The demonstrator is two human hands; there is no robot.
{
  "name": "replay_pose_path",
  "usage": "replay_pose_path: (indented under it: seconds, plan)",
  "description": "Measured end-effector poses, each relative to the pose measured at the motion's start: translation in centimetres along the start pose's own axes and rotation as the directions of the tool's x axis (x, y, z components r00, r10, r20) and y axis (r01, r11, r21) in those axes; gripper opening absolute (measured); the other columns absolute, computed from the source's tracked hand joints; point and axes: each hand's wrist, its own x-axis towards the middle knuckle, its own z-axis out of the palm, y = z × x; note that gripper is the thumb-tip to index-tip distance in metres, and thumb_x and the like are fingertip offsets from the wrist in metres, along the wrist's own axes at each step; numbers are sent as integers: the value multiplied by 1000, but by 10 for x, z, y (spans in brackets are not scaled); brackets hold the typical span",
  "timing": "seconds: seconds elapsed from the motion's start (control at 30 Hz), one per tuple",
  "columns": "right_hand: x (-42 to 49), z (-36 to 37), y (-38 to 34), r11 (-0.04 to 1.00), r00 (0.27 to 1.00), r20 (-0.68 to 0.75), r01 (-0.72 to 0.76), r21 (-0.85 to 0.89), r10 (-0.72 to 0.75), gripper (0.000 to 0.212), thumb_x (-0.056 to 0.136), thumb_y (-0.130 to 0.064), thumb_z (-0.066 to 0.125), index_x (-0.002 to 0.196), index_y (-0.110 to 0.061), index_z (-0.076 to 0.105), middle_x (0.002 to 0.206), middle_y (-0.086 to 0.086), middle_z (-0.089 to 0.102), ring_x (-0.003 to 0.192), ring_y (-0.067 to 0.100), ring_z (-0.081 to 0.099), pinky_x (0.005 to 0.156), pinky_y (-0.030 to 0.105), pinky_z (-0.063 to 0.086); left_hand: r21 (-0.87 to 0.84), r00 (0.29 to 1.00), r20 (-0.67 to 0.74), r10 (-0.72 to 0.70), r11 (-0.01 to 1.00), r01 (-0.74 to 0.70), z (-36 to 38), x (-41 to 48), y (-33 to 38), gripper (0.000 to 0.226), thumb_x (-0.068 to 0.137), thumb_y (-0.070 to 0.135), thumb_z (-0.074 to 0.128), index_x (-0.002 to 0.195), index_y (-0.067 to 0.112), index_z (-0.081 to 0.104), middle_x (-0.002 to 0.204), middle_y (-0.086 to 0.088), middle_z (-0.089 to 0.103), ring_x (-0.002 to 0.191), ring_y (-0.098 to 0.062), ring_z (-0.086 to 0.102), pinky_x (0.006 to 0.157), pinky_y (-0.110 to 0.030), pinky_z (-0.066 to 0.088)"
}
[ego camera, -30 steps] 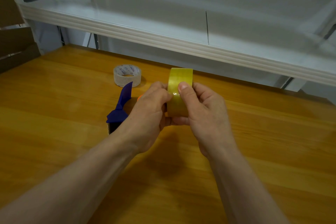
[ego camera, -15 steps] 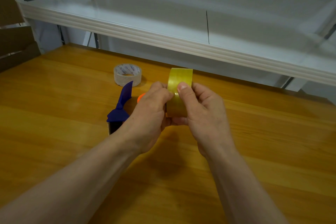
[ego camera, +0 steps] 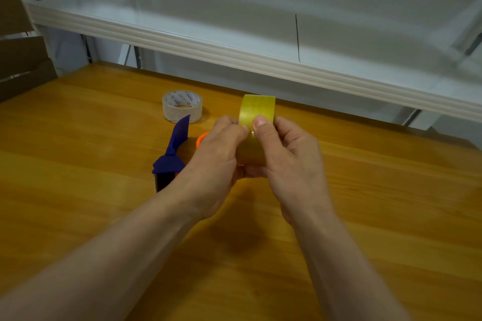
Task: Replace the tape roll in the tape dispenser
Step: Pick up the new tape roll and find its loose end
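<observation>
Left hand (ego camera: 219, 161) thumb shifted onto yellow tape roll (ego camera: 257, 114), right hand (ego camera: 289, 161) unmoved

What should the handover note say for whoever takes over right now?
Left hand: shut on the yellow tape roll, fingers on its outer face.
Right hand: shut on the same roll, thumb on the face; roll held upright on edge above the table.
Tape dispenser: blue, lying on the table left of the hands, partly hidden by the left hand; no roll visibly mounted on it.
Clear tape roll: flat on the table behind the dispenser.
Done: yellow roll in hand.
Left: probably find the tape end, seat the roll on the dispenser, thread it to the blade.
</observation>
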Motion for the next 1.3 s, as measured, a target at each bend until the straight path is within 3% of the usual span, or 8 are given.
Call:
replay_pose_path:
  seconds: [0.13, 0.33, 0.47, 0.6, 0.73, 0.93, 1.07, 1.3]
  plan:
    - [0, 1, 0, 1000, 1000, -8, 3, -2, -3, 23, 102, -33, 57, 103, -17, 73, 99, 8, 76, 88, 28, 75, 66, 50, 65, -1, 1000, 6, -1, 1000, 1, 0, -1, -1, 29, 100, 17, 38, 124, 6, 50, 124, -23, 60, 113, -35, 62, 74, -31, 56]
    - [0, -2, -3, 998, 999, -27, -36, 56, 38, 25, 103, -33, 56, 105, -17, 75, 99, 6, 77, 89, 25, 76, 65, 41, 65, 55, 999, 30, -23, 998, 22, 1, 0, 4, 29, 99, 12, 43, 126, 12, 53, 122, -15, 63, 112, -32, 64, 79, -36, 57]
    - [1, -7, -8, 992, 997, -37, -66, 112, 70, 26, 104, -31, 55, 105, -15, 75, 97, 7, 78, 87, 26, 77, 64, 41, 65, 258, 999, 4, 51, 965, -50, -1, -2, 13, 26, 100, 13, 53, 124, 20, 57, 116, -1, 67, 104, -18, 69, 77, -36, 61]
    - [3, -9, -7, 993, 992, -92, -76, 87, 84, 26, 102, -34, 58, 89, -16, 73, 70, -11, 60, 68, 5, 61, 58, 31, 61, 697, 906, -80, 415, 673, -247, -12, -2, 18, 27, 91, 25, 69, 115, 29, 58, 109, 15, 60, 104, -2, 61, 84, -32, 59]
    - [4, -7, -4, 996, 993, -97, -61, 64, 67, 24, 102, -34, 59, 84, -23, 70, 53, -22, 50, 57, -3, 56, 57, 29, 60, 835, 789, 34, 613, 416, -360, -18, -2, 20, 18, 87, 20, 74, 104, 24, 68, 100, 11, 60, 94, -4, 61, 78, -26, 56]
    - [3, -4, -3, 998, 993, -106, -50, 36, 54, 20, 101, -36, 59, 94, -23, 73, 80, -7, 62, 66, -3, 61, 58, 27, 60, 883, 722, 142, 677, 243, -401, -22, -1, 21, 12, 87, 21, 74, 98, 18, 77, 91, 12, 63, 83, -2, 58, 74, -19, 52]
    - [1, -3, -4, 998, 992, -113, -57, 7, 58, 22, 100, -38, 59, 95, -21, 73, 93, 21, 63, 69, 2, 58, 58, 26, 60, 894, 697, 203, 688, 160, -418, -22, 0, 19, 11, 88, 23, 73, 93, 14, 77, 87, 4, 69, 79, -11, 62, 68, -32, 55]
    - [1, -2, -1, 992, 993, -115, -23, -124, 9, 28, 100, -37, 59, 101, -11, 70, 102, 25, 68, 82, 31, 68, 56, 29, 63, 931, 676, 282, 681, -24, -364, -22, 3, 15, 11, 89, 20, 65, 86, 12, 70, 84, -4, 65, 80, -24, 60, 70, -45, 49]
